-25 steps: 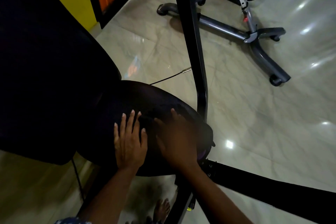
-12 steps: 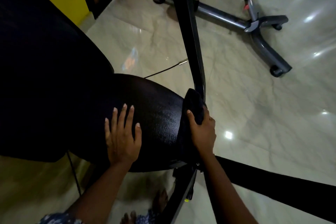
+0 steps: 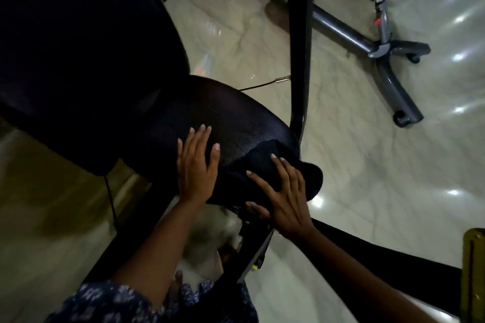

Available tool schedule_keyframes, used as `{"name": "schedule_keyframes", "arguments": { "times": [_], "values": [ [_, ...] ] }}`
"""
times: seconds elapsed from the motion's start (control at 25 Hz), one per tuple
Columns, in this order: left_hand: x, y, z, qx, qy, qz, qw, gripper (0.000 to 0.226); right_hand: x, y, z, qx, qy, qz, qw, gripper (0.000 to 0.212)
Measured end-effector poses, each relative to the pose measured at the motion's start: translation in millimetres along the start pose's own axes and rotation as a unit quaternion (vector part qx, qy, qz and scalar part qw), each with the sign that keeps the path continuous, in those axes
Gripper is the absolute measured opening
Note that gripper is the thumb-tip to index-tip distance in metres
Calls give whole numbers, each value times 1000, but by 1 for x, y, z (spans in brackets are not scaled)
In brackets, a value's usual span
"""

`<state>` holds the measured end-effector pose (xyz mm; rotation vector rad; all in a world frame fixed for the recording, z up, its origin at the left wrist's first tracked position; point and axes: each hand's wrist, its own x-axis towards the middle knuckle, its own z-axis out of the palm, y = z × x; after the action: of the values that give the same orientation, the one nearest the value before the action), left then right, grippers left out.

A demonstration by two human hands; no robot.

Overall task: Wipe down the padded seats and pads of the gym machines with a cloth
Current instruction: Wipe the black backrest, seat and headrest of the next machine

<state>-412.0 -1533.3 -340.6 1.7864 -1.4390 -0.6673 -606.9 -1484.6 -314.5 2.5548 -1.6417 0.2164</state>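
Note:
A black padded seat (image 3: pixel 236 118) fills the middle of the view, with a large black back pad (image 3: pixel 78 47) rising at the left. A dark cloth (image 3: pixel 265 162) lies bunched over the seat's near right corner. My right hand (image 3: pixel 286 196) presses on the cloth, fingers spread over it and thumb curled under the seat edge. Flat on the seat beside it rests my left hand (image 3: pixel 196 165), fingers apart and holding nothing.
A black upright frame bar (image 3: pixel 299 47) stands just behind the seat. A black beam (image 3: pixel 380 249) runs to the right below my right arm. A grey machine base with wheels (image 3: pixel 388 65) sits on the glossy tiled floor (image 3: pixel 367 178). A thin cable (image 3: pixel 262 84) lies behind the seat.
My right hand has slid with the cloth from the seat's far right edge down to its near right corner. My left hand has stayed flat on the seat.

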Motion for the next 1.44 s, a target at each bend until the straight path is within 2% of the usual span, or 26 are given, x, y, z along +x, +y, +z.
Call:
{"name": "schedule_keyframes", "arguments": {
  "times": [0.08, 0.24, 0.32, 0.4, 0.48, 0.6, 0.68, 0.76, 0.92, 1.04, 1.12, 1.2, 1.32, 1.36, 1.44],
  "values": [
    [-34, 6, -4, -111, 44, -59, 991, 60, 11, 4, -5, -42, -30, -95, 994, 61],
    [-89, 17, -7, -209, 158, -198, 945, 60, 45, -23, -2, -82, -63, -203, 974, 70],
    [-93, 17, -4, -242, 234, -293, 895, 62, 63, -37, 3, -73, -80, -247, 963, 74],
    [-87, 17, -3, -286, 294, -379, 829, 60, 79, -50, 9, -55, -89, -273, 956, 71],
    [-81, 15, -1, -336, 344, -430, 764, 51, 95, -68, 18, -47, -98, -285, 952, 71],
    [-70, 3, 5, -406, 366, -492, 678, 50, 126, -106, 33, -30, -132, -288, 948, 74],
    [-57, -13, 10, -433, 355, -518, 647, 58, 163, -130, 49, 12, -152, -295, 943, 71],
    [-36, -23, 8, -435, 349, -526, 642, 59, 203, -146, 61, 39, -174, -307, 935, 65],
    [2, -17, 2, -363, 374, -526, 673, 55, 250, -143, 72, 39, -202, -310, 928, 57],
    [8, -13, 6, -296, 389, -534, 689, 59, 253, -115, 72, 55, -210, -223, 950, 52],
    [7, -17, 10, -276, 392, -536, 695, 60, 228, -95, 62, 71, -148, -165, 972, 52],
    [5, -20, 14, -263, 399, -535, 697, 59, 190, -70, 45, 93, -113, -185, 972, 54],
    [3, -22, 18, -259, 401, -537, 696, 59, 179, -32, 35, 100, -134, -276, 946, 55],
    [2, -23, 19, -260, 404, -533, 696, 59, 196, -26, 42, 98, -138, -274, 947, 55],
    [0, -25, 21, -263, 407, -522, 702, 58, 241, -34, 56, 64, -153, -208, 964, 59]
  ]
}}
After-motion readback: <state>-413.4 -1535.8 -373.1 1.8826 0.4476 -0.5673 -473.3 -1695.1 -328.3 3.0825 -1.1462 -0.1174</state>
